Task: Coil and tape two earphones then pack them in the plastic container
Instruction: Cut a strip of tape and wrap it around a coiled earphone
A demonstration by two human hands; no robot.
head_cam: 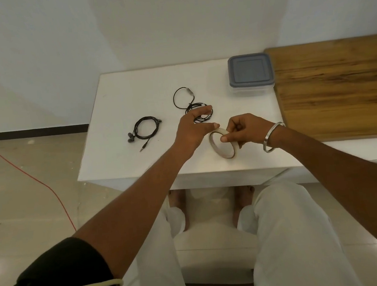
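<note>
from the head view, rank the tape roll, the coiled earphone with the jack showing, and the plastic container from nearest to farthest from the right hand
1. tape roll: gripped by the right hand.
2. plastic container: lid on, at the table's far right corner.
3. coiled earphone: well to the left, beyond the left hand.

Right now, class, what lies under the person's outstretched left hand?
Beneath the left hand: part of a coiled black earphone on the white table. The rest is hidden.

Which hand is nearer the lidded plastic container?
Right. The right hand grips the tape roll in front of the container; the left hand sits farther left, over the coiled earphone.
</note>
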